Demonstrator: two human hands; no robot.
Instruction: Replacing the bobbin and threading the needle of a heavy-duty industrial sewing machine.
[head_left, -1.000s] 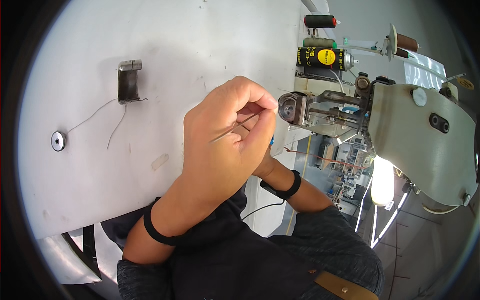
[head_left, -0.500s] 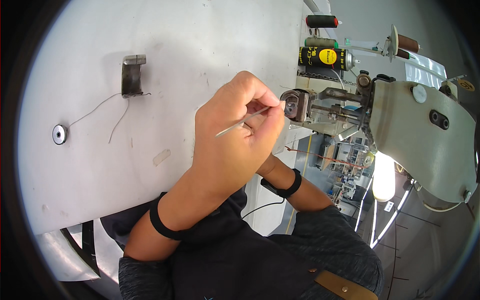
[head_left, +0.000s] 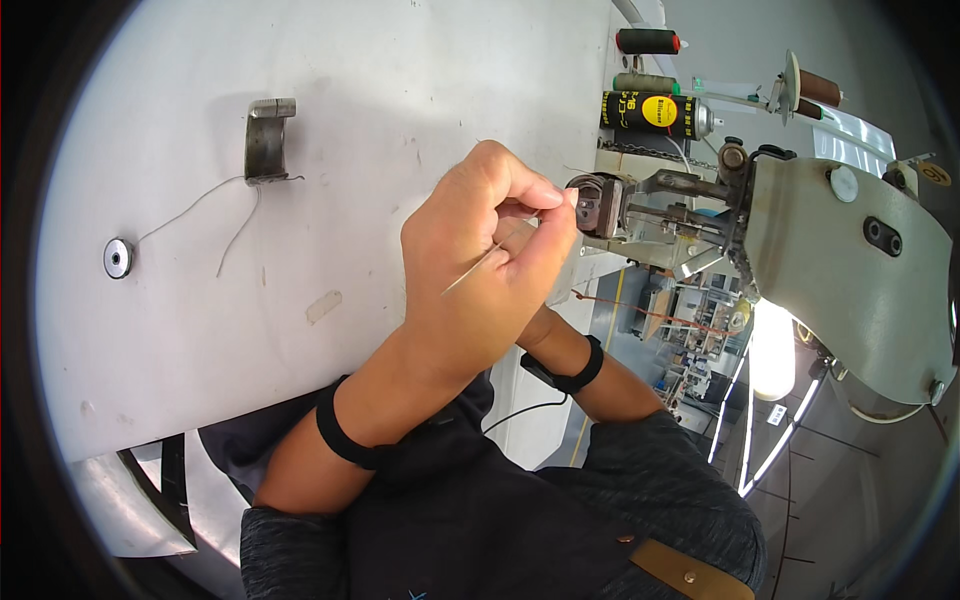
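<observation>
Over on the left of the white table (head_left: 200,370), a bobbin (head_left: 118,258) lies loose, thread (head_left: 190,212) trailing to a curved dark metal piece (head_left: 265,145). Mid-table edge, the left hand (head_left: 465,235) has a thin rod (head_left: 474,267) pinched between thumb and finger. Rod's long axis is diagonal: tail down-left over the hand, other end up-right. Right hand (head_left: 538,325) is mostly hidden behind it, so can't tell its grip. Further right, the sewing machine's round end (head_left: 588,205) sits just beside those fingertips. My read: rod's in position, bobbin's not loaded, job's unfinished; contact I can't make out.
</observation>
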